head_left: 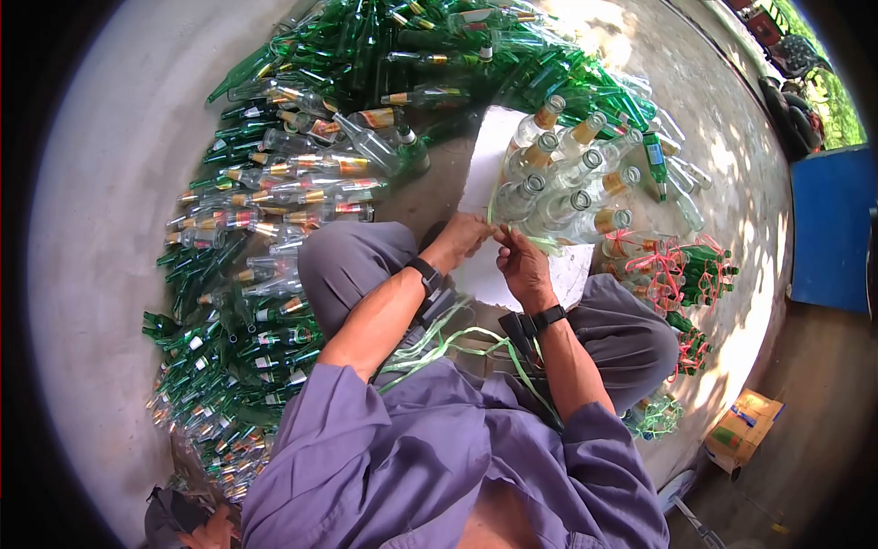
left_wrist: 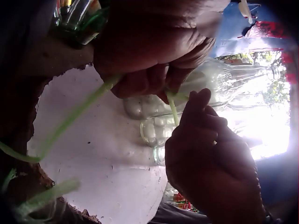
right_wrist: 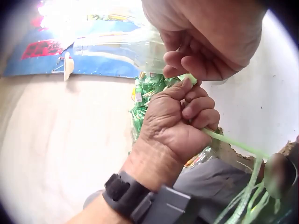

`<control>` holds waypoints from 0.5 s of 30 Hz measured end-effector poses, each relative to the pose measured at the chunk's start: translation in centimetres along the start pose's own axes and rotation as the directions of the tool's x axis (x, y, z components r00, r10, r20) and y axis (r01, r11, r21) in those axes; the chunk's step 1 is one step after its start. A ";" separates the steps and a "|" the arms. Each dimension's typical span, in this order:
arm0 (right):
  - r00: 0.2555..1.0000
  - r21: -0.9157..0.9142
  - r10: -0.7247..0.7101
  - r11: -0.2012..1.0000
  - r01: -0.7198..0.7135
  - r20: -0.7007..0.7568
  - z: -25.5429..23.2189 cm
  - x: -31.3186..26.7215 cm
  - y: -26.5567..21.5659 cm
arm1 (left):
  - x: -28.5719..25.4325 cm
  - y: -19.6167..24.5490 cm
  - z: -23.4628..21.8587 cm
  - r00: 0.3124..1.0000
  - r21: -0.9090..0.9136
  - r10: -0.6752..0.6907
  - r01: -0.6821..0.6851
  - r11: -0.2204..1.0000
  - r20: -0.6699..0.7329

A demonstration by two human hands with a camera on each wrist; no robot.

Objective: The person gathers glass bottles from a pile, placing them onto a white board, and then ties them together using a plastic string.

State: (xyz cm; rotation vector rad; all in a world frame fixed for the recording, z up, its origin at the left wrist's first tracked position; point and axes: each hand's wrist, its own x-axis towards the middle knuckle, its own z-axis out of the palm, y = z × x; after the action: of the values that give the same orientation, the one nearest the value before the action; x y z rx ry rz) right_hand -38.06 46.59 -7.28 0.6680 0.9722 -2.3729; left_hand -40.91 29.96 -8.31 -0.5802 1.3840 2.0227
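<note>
Close in front of the standing clear glass bottles (head_left: pixel 560 174), both hands meet on a light green plastic strap. My left hand (head_left: pixel 465 240) curls its fingers round the strap (right_wrist: pixel 233 142), which trails from the bottom of that fist in the right wrist view. Thumb and fingers of my right hand (head_left: pixel 525 265) pinch a short length of the same strap; the left wrist view shows this right hand (left_wrist: pixel 215 154) just below the left one (left_wrist: pixel 154 42). The bottles stand upright in a tight cluster on a white board (head_left: pixel 485 174), with the strap passing along their near side.
Loose green strands (head_left: pixel 448 343) lie across the lap. Many green and clear bottles (head_left: pixel 302 174) lie in a heap along the left and far side. Bottles bundled with pink strap (head_left: pixel 654 261) are at the right. Beyond are a blue panel (head_left: pixel 830 229) and a cardboard box (head_left: pixel 743 428).
</note>
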 end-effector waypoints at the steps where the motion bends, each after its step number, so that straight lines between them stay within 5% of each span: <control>1: 1.000 0.016 0.014 1.000 -0.014 0.011 -0.1 0.1 0.1 | -0.1 -0.1 0.0 1.000 -0.003 -0.006 0.006 1.000 0.012; 8: 0.997 -0.101 0.056 0.993 -0.060 -0.044 0.0 -0.3 0.0 | -1.0 0.4 0.1 0.996 0.058 0.043 -0.047 0.997 0.077; 13: 0.999 -0.567 -0.054 0.822 0.042 -0.004 1.2 -1.4 -0.5 | -0.4 -0.2 0.4 0.995 0.166 0.091 -0.083 0.983 -0.036; 15: 0.992 -0.611 -0.124 0.785 0.100 0.003 0.8 -1.1 0.4 | -0.3 -0.3 0.4 0.993 0.168 0.103 -0.093 0.981 -0.054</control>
State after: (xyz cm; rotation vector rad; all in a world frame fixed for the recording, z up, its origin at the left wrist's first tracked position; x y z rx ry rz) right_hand -37.24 46.05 -6.33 0.4017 1.7285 -1.9481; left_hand -40.53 30.37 -8.16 -0.5142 1.6287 1.9558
